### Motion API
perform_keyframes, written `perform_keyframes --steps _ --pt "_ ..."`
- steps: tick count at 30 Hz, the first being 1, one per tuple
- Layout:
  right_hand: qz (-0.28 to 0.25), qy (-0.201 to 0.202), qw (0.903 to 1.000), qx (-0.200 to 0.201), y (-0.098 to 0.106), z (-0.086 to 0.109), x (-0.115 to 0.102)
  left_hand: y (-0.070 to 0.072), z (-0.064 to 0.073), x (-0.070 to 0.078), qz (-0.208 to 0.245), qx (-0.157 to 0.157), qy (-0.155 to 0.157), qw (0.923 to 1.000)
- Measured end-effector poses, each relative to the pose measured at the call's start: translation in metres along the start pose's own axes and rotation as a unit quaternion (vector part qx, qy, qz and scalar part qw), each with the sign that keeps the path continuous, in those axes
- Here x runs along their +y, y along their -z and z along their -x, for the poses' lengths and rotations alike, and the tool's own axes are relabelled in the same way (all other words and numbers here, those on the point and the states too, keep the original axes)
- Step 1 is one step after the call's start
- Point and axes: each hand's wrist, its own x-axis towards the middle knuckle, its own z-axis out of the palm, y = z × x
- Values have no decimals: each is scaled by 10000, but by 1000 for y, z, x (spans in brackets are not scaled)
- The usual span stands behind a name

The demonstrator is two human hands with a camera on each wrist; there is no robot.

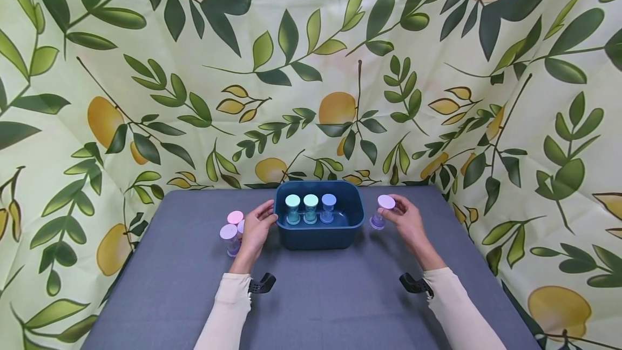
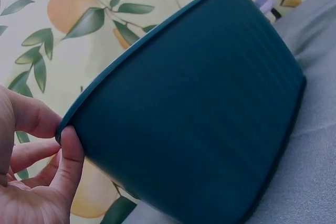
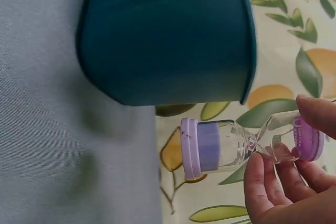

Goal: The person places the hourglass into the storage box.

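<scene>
hands point(image 1: 256, 231) point(image 1: 408, 221) on teal bin point(image 1: 319, 239), lilac-capped hourglass point(image 3: 237, 142)

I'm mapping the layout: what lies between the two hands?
In the head view, the blue bin, holding three hourglasses, lies between the left hand and the right hand.

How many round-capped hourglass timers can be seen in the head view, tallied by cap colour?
Mint-green-capped hourglass timers: 2
Blue-capped hourglass timer: 1
Pink-capped hourglass timer: 1
Light-purple-capped hourglass timers: 3 (one, clear-bodied, in the right hand; one partly behind the left hand)
Total visible: 7
</scene>
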Motion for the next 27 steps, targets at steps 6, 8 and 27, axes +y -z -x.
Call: perform_keyframes --steps 6,8,27 --pt "85 197 9997 72 5 7 -16 0 0 -1 -75 5 -2 10000" --pt "123 275 9995 90 6 9 -22 0 -1 -1 -87 4 -29 10000" --pt "64 750 9972 17 0 14 -63 0 0 0 -72 26 -6 10000"
